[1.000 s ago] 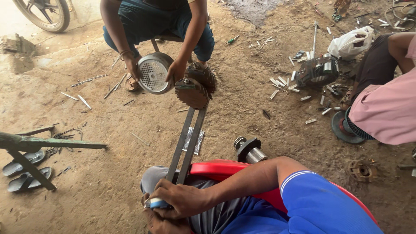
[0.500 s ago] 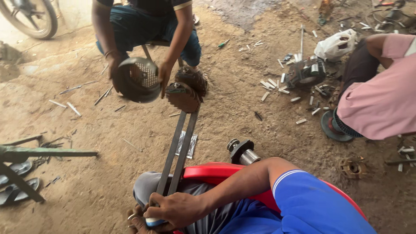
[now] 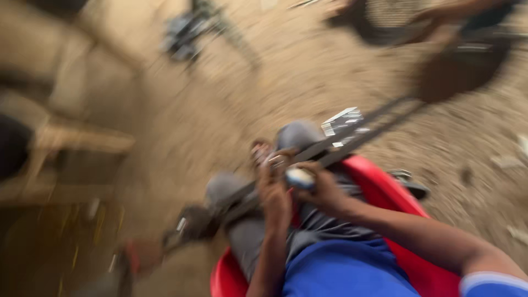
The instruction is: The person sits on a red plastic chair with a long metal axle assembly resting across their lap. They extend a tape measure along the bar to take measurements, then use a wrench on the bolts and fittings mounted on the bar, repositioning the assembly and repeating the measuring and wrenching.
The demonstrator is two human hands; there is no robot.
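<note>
Whole view was heavily motion-blurred; edges smeared, small details lost. Top right, beyond the far end of the metal strips (image 3: 357,135), a dark rounded lump (image 3: 462,69) and part of another person (image 3: 429,16) were cut off by the frame & too blurred to identify. Left of the strips, brown and dark shapes couldn't be made out. Near end of the strips ran into a dark blur, low left; what it was, can't tell.

Left hand (image 3: 275,195) was closed around the strips, fingers wrapped over them, approx. mid-length. Right hand (image 3: 322,190), just beside the left on the strips, was clamped on a small blue-white object (image 3: 300,177) pressed against them; object's kind unclear.

Strips: two long, thin, flat, dark bars, parallel & close together, running diagonally across the person's lap, over grey trousers (image 3: 242,192). Under the strips a red plastic seat (image 3: 385,187), smooth & curved. Below the hands, blue shirt (image 3: 341,272) w/ a white-edged sleeve. Ground (image 3: 275,82) round the strips was sandy, rough, tan. Pale boxy scrap (image 3: 342,120) lay just behind the strips.
</note>
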